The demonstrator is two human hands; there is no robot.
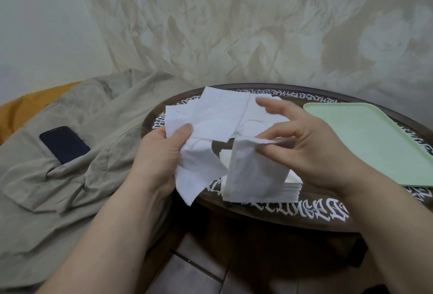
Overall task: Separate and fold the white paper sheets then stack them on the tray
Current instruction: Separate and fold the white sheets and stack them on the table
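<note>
My left hand (161, 153) grips a bunch of thin white paper sheets (218, 115) with the thumb on top; they fan up and hang down over the table's near left. My right hand (304, 143) pinches the top edge of one separate sheet (255, 172), which hangs down in front of a low stack of white sheets (291, 187) lying on the table. A pale green tray (375, 139) sits at the right of the table with nothing on it.
The round dark wooden table (269, 214) has white lettering around its rim. A rumpled beige cloth (70, 165) lies to the left with a dark phone (64, 145) on it. Tiled floor shows below the table.
</note>
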